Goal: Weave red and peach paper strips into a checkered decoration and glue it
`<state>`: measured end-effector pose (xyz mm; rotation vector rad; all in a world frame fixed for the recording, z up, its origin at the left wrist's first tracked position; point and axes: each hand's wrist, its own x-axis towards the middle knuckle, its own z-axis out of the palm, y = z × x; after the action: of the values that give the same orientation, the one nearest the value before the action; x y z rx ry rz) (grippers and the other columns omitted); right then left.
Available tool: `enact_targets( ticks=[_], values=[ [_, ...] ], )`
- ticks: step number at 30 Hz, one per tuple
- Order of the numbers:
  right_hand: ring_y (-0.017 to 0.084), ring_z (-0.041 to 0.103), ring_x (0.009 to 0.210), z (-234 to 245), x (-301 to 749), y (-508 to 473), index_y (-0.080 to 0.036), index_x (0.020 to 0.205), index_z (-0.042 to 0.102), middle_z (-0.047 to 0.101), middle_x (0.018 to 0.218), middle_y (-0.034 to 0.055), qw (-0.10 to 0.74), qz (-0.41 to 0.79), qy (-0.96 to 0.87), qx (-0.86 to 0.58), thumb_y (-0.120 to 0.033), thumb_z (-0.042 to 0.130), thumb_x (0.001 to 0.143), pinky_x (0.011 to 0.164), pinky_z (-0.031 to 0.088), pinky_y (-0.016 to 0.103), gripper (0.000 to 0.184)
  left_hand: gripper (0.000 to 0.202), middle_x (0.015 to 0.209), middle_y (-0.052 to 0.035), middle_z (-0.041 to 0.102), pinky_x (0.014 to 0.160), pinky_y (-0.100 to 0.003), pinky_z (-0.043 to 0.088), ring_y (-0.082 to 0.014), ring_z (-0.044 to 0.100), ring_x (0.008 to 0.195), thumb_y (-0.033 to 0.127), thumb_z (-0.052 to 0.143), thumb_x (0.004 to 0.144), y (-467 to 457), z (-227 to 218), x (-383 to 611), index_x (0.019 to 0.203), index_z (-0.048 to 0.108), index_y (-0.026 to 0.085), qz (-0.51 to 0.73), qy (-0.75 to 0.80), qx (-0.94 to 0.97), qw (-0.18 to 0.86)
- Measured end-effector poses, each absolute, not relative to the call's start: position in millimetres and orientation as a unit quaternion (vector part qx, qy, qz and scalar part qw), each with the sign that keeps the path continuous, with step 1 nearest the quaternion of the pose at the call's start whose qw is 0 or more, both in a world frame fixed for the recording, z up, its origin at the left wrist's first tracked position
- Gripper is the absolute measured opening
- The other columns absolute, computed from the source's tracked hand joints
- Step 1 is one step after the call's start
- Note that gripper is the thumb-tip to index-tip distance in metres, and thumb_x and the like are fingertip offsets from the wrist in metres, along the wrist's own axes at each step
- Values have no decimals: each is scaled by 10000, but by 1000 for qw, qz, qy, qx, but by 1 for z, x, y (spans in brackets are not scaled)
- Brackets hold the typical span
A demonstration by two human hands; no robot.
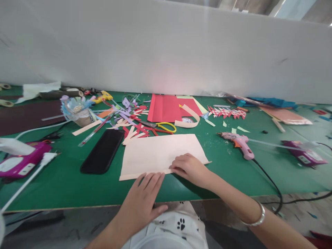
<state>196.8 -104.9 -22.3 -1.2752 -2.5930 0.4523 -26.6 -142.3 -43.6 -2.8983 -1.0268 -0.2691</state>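
Note:
A pale peach sheet of paper point(160, 150) lies in front of me, with a narrow folded strip along its near edge. The fingers of my left hand point(142, 197) stretch flat over that edge, left of its middle, thumb held apart. My right hand point(190, 170) is closed at the same edge farther right, its bent fingers pressing the fold; the fingertips are partly hidden. Just left of the paper lies a black phone point(102, 152). Scissors with yellow and red handles point(166, 128) rest beyond its far edge, beside a curled peach paper strip point(189, 121).
A pink glue gun point(241, 143) lies at the right, its cord hanging over the table edge. Purple power strips point(306, 152) flank the table. Red paper point(168, 107), loose cut strips point(129, 117) and a woven red-and-white band point(228, 112) lie toward the wall.

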Motion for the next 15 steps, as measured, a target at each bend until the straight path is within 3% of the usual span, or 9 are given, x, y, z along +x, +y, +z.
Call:
enact_targets(
  ticks=[15],
  values=[
    [120, 543, 711, -32, 244, -117, -202, 743, 604, 613, 711, -6, 91, 44, -847, -522, -292, 452, 895, 786, 272, 284, 234, 692, 1093, -108, 571, 931, -523, 293, -281, 470, 1003, 632, 409, 780, -156, -43, 3, 1342, 394, 229, -61, -438, -896, 34]
  ],
)
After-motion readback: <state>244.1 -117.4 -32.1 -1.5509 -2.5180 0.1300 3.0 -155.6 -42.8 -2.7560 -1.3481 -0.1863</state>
